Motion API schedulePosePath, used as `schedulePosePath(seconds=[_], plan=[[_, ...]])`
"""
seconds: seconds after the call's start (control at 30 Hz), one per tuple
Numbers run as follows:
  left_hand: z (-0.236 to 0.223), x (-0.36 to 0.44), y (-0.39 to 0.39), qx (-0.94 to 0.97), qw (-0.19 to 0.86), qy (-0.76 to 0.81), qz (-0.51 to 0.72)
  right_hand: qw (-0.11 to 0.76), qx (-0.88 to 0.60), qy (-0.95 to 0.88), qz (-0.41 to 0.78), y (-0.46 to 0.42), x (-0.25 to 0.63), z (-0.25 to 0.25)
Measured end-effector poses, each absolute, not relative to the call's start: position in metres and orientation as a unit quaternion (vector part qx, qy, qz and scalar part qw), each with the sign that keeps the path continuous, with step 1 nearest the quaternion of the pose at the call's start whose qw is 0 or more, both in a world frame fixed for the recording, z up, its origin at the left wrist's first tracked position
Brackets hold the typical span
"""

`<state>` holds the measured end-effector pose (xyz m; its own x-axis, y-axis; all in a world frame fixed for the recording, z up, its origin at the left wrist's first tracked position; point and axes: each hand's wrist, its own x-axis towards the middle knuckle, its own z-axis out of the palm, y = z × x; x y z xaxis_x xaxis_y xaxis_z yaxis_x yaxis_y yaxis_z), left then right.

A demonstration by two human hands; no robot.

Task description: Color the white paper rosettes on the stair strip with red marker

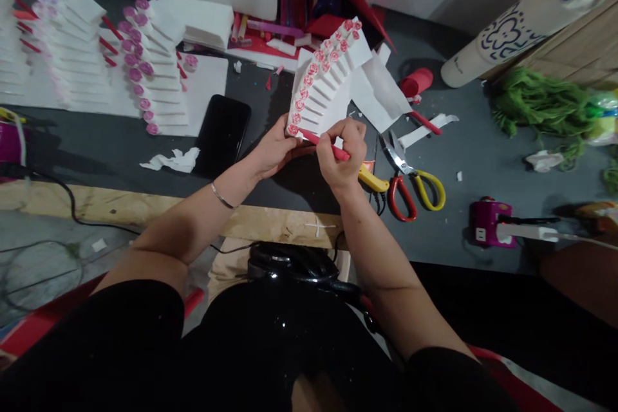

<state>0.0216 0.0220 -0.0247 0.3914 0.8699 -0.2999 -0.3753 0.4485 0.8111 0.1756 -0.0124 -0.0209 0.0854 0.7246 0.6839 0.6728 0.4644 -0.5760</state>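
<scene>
My left hand point(276, 148) grips the near left corner of a white folded-paper piece point(321, 100) whose edge carries a row of small red-and-white rosettes point(308, 80). In my right hand point(344, 151) is a red marker point(313, 136), its tip close to the nearest rosette at the corner. A scrap of white shows between the fingers of that hand. Just right of it lie a yellow-handled tool point(373, 179) and scissors point(403, 174) with one red and one yellow handle, blades apart. A red cap-like piece point(416, 82) and a loose red marker point(425, 122) rest farther right.
White pleated pieces with purple rosettes point(138, 67) stand at the left, near a black phone point(224, 129) and crumpled paper point(174, 159). A red box point(333, 22) is at the back. To the right are a white bottle point(516, 26), green yarn point(535, 106) and a purple plug adapter point(491, 222).
</scene>
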Motion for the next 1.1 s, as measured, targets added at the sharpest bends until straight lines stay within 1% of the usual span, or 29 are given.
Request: schedulePosePath(seconds=[0.23, 0.47, 0.9, 1.03, 1.1], plan=[[-0.0253, 0.0197, 0.0216, 0.348, 0.757, 0.38, 0.401, 0.536, -0.492, -0.685, 0.037, -0.0138, 0.1747, -0.0207], [-0.0244, 0.0179, 0.0199, 0.371, 0.75, 0.386, 0.388, 0.499, -0.535, -0.678, 0.067, -0.0134, 0.1763, -0.0228], [-0.0207, 0.0166, 0.0175, 0.393, 0.739, 0.388, 0.386, 0.524, -0.528, -0.666, 0.062, -0.0121, 0.1684, -0.0206], [-0.0217, 0.0153, 0.0176, 0.405, 0.734, 0.389, 0.382, 0.556, -0.496, -0.666, 0.04, -0.012, 0.1672, -0.0177], [-0.0223, 0.0144, 0.0175, 0.407, 0.734, 0.388, 0.381, 0.559, -0.492, -0.666, 0.042, -0.0117, 0.1671, -0.0176]])
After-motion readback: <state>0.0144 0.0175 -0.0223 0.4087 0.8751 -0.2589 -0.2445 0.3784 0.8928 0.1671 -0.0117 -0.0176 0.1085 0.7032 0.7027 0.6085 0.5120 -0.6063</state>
